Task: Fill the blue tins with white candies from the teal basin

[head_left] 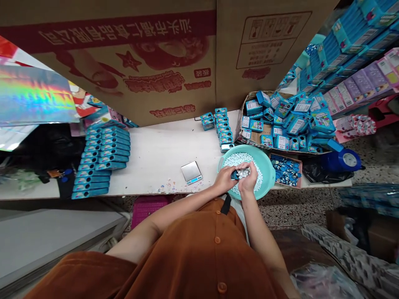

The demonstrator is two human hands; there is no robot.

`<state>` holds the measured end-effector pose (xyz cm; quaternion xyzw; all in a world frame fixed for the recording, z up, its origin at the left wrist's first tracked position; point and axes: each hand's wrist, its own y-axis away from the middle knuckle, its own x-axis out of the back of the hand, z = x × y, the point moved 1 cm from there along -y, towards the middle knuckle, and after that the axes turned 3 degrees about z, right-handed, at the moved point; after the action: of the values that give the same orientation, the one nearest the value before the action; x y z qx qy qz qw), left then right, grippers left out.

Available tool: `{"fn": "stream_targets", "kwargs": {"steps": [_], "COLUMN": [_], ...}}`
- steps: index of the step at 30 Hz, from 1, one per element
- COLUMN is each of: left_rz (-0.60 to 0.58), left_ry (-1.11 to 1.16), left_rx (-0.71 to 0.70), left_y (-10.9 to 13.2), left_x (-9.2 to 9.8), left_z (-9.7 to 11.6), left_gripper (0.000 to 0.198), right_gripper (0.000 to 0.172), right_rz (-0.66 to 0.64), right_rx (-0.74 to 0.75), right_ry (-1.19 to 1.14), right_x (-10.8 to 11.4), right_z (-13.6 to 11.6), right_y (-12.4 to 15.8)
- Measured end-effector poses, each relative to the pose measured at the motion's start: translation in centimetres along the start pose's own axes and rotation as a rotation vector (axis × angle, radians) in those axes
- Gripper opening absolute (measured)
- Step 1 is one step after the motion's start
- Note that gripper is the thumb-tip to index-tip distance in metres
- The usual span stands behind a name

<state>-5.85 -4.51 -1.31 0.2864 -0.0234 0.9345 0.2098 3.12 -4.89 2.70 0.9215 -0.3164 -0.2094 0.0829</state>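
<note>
Over a turquoise basin of small white balls, my two hands meet. My left hand is closed around a small blue box, mostly covered by the fingers. Cupped beside it, my right hand holds a heap of the white balls against the box's end. To the left of the basin lies a small digital scale with a lit blue display. Behind the basin stands a short row of blue boxes with dark round holes in their ends.
An open carton piled with blue boxes stands behind the basin to the right. Blue and silver round pieces fill a shallow box nearby. Stacked blue boxes stand at the left. A large cardboard box rises at the back.
</note>
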Motion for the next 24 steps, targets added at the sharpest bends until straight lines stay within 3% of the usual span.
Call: {"fn": "stream_targets", "kwargs": {"steps": [12,15,24], "left_rz": [-0.025,-0.018,-0.060], "left_ry": [0.008,0.021,0.078], "left_rx": [-0.066,-0.067,-0.079], "left_y": [-0.8,-0.9,-1.2], "left_x": [0.6,0.7,0.3], "left_z": [0.9,1.1,1.4], "left_gripper": [0.022,0.024,0.041], "right_gripper": [0.039,0.039,0.037], "right_rz": [0.014,-0.001,0.120], "right_rx": [0.025,0.038,0.025], "right_ry": [-0.028,-0.035,-0.037], "right_x": [0.0,-0.2,1.2], "right_z": [-1.1,-1.3,-1.2], "right_y": [-0.2,-0.2,-0.7]}}
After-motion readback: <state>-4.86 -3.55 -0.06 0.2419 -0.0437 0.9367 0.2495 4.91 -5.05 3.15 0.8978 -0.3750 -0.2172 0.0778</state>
